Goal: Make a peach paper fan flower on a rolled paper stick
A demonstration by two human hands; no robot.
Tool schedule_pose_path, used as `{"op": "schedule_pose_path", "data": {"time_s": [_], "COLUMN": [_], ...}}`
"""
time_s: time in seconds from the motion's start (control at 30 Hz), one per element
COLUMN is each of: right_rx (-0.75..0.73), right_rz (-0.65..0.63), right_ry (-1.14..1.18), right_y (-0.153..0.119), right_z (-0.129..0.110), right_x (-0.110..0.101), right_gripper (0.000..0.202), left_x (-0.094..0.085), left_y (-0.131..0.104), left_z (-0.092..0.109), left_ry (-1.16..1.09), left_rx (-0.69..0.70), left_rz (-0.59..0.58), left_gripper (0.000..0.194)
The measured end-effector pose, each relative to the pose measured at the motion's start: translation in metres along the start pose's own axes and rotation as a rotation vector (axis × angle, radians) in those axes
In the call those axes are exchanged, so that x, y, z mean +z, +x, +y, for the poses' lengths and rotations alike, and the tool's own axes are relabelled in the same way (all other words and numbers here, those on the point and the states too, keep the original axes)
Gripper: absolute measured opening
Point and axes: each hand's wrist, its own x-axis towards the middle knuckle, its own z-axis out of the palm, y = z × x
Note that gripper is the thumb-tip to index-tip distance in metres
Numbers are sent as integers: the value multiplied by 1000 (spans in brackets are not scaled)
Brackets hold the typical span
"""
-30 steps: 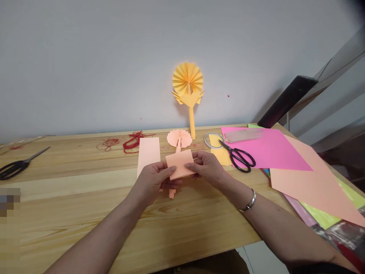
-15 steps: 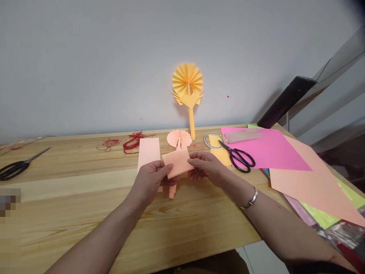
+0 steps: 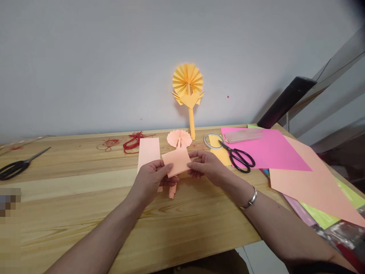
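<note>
A folded peach paper [image 3: 177, 161] is held between my two hands over the wooden table. My left hand [image 3: 151, 179] pinches its left edge, thumb on top. At its right edge, my right hand [image 3: 203, 165] grips it with thumb and fingers. Partly under the folded paper lies a pink paper fan [image 3: 179, 139], with its rolled handle [image 3: 172, 191] showing below. A pale peach strip [image 3: 149, 150] lies beside my left hand. Against the wall leans a yellow paper fan [image 3: 188, 82] with a heart on its handle.
Black scissors [image 3: 242, 158] and a tape ring [image 3: 205, 141] lie right of the hands, by pink [image 3: 268, 152] and peach sheets [image 3: 308, 179]. Red thread [image 3: 133, 143] and other scissors [image 3: 17, 167] are leftward. A black cylinder [image 3: 285, 102] leans at the right.
My right thumb has shifted slightly down along the right edge of the folded paper. Both hands still hold it in nearly the same place.
</note>
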Motion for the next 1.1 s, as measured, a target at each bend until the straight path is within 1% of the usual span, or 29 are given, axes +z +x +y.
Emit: {"op": "schedule_pose_path", "data": {"time_s": [0.3, 0.53, 0.9, 1.0, 1.1], "right_rx": [-23, -33, -39, -44, -19], "right_rz": [58, 47, 44, 35, 44], "right_ry": [-11, 1, -19, -23, -22], "right_y": [5, 6, 7, 7, 5], "right_z": [6, 8, 10, 9, 7], "right_x": [1, 1, 1, 1, 2], "right_gripper": [25, 30, 32, 30, 24], "left_x": [2, 4, 4, 4, 3], "left_y": [1, -2, -1, 0, -1], "left_z": [2, 3, 2, 2, 1], "left_ry": [18, 98, 117, 120, 133], "left_rx": [-11, 0, 8, 8, 30], "left_rz": [-33, -52, -59, -48, -56], "left_gripper": [24, 24, 26, 27, 30]}}
